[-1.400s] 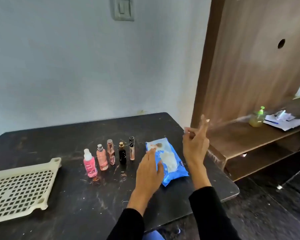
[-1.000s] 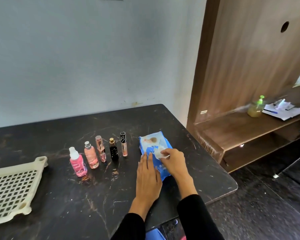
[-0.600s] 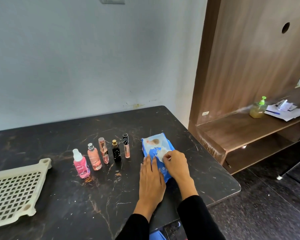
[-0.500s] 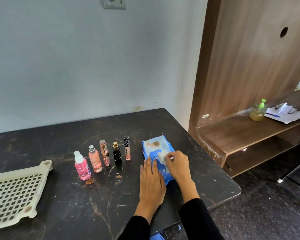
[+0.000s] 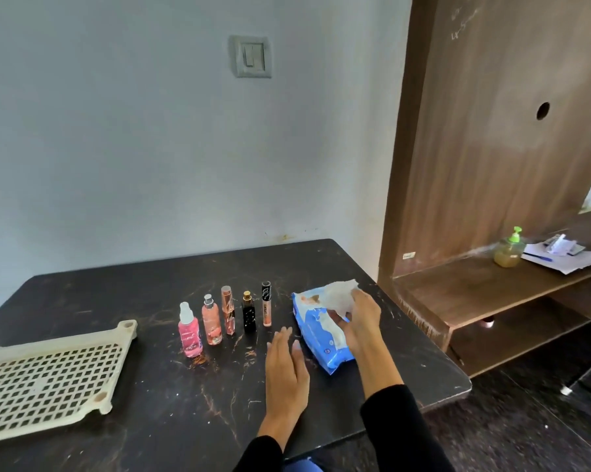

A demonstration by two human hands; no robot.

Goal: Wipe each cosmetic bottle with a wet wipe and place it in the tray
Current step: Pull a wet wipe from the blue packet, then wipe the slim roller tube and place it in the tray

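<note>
Several cosmetic bottles stand in a row on the black marble table (image 5: 157, 396): a pink spray bottle (image 5: 189, 331), a peach bottle (image 5: 211, 321), a slim rose bottle (image 5: 228, 311), a small black bottle (image 5: 248, 313) and a lip gloss tube (image 5: 266, 304). A blue wet wipe pack (image 5: 316, 335) lies to their right. My right hand (image 5: 361, 318) pinches a white wet wipe (image 5: 339, 297) lifted out of the pack. My left hand (image 5: 286, 369) lies flat with straight fingers on the table just left of the pack. A cream perforated tray (image 5: 42, 376) sits at the left.
A wooden shelf unit (image 5: 474, 287) stands right of the table, holding a green-pump soap bottle (image 5: 508, 249) and papers (image 5: 564, 255). A wall with a light switch (image 5: 251, 57) rises behind the table. Dark floor lies at the lower right.
My right hand has pulled a wipe up out of the pack. My left hand has slid off the pack onto the table beside it.
</note>
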